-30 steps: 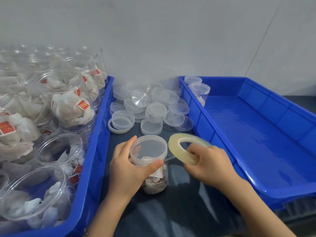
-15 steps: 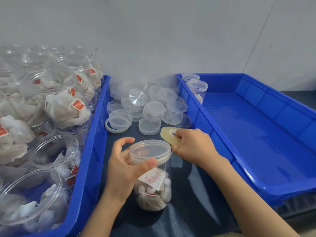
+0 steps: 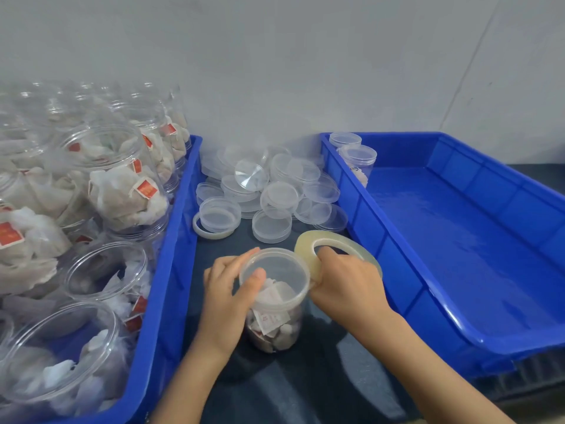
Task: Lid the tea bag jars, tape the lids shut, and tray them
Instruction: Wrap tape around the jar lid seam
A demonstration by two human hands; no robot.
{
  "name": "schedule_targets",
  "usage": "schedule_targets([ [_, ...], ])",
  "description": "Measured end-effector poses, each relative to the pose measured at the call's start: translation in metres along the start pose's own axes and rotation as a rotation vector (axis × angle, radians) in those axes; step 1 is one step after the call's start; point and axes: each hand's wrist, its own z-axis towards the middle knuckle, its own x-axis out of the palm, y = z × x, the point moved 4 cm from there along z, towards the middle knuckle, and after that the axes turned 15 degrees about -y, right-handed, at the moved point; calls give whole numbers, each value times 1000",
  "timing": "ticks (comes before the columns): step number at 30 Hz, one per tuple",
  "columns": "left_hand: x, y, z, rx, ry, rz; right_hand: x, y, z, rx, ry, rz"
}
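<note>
Jar (image 3: 275, 304) w/ tea bags sits on the dark table (image 3: 305, 393) btwn the two blue bins, lid (image 3: 273, 278) already on. Left hand (image 3: 227, 296) has its grip wrapped round the lid rim, thumb pressing on top. Right hand (image 3: 345, 283) grips the tape roll (image 3: 336, 254), fingers hooked thru the core. Half a sec ago the roll was edge-on behind the jar; now it's swung round to the right side, touching the lid, so imo the taping wrap is underway, not done yet. Loose lids (image 3: 269, 194) piled behind, spare tape ring (image 3: 211, 231) nearby. Left bin (image 3: 171, 270) full of open jars, right tray (image 3: 458, 240) only holds two finished jars (image 3: 354, 157) in the far corner, so loads left.
</note>
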Motion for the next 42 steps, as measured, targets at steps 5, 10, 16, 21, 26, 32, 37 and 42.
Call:
schedule_targets([
  [5, -16, 1, 13, -121, -139, -111, -2, -3, -17, -116, 69, 2],
  [10, -3, -23, 11, 70, -176, 305, -6, -15, -37, -32, 181, 300],
  [16, 29, -37, -9, 321, 0, 865, -3, -18, -39, 58, 114, 381],
  [21, 22, -33, 2, 388, 183, 1043, -18, -20, -24, -103, -97, 167],
  [26, 12, -34, 7, 394, 336, 1133, -21, -24, -17, -49, -118, 32],
  [32, 14, -41, 4, 416, 380, 1117, -26, -15, -8, -146, -313, -134],
  [37, 10, -43, -1, 425, 370, 1097, -20, -15, 8, -218, -426, -133],
  [42, 2, -46, -6, 444, 226, 956, -10, -4, 21, -251, -449, -114],
])
